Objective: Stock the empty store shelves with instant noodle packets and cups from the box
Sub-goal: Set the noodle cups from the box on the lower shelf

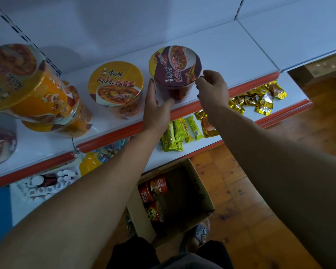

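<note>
A dark purple noodle cup (175,72) stands upright near the front edge of the white shelf (231,61). My left hand (156,107) is pressed against its left side with the thumb under the front. My right hand (211,90) pinches the lid rim on its right. An orange noodle cup (115,88) stands just to its left, apart from it. Further left, several orange cups (37,98) lie stacked and tilted. On the floor below, the open cardboard box (200,191) holds red noodle cups (153,193).
The lower shelf (202,150) carries green and yellow snack packets (179,133), gold packets (260,98), and white bottles (47,183) at the left. A purple cup (0,144) sits at the far left edge. The right half of the top shelf is bare. My foot (200,233) is beside the box.
</note>
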